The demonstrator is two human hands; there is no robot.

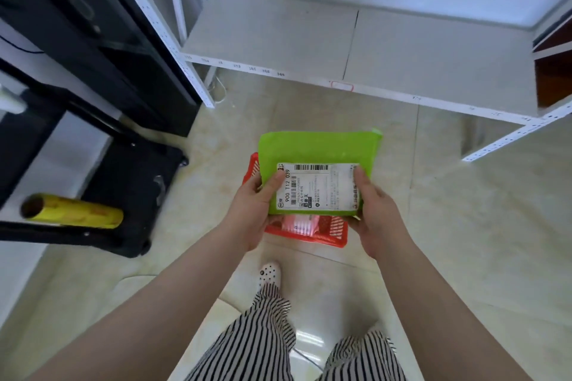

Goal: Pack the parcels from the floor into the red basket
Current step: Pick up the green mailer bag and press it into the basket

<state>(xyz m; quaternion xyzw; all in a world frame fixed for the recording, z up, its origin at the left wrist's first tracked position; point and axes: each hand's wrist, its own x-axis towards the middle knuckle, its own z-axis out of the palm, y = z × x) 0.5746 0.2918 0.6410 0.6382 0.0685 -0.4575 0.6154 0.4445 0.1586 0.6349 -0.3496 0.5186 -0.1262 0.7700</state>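
The green parcel (318,164) was held flat in the air by both hands, directly over the red basket (335,233) that stood on the tiled floor (464,226). It hid most of the basket; only the basket's left edge and near wall showed past it. A white shipping label (318,187) with barcodes and printed text covered the near half of the parcel's upper face.

The left hand (253,210) pinched the parcel's near left corner, thumb pressed on top at the label's left edge and the other fingers curled underneath. The right hand (377,213) gripped the near right corner the same way, thumb lying along the label's right edge, fingers below and out of sight. Both forearms were bare.

Inside the basket, just under the parcel's near edge, a pink and white item (301,223) showed; what it was could not be made out.

Beyond the basket stood a white metal shelf unit (309,40) with its low shelf bare. To the left sat a black case (133,189) on the floor, with a yellow roll (74,212) lying across a dark ledge nearer the camera. Near the bottom edge, striped trousers (263,337) and one dotted white shoe (270,274) of the person were visible.
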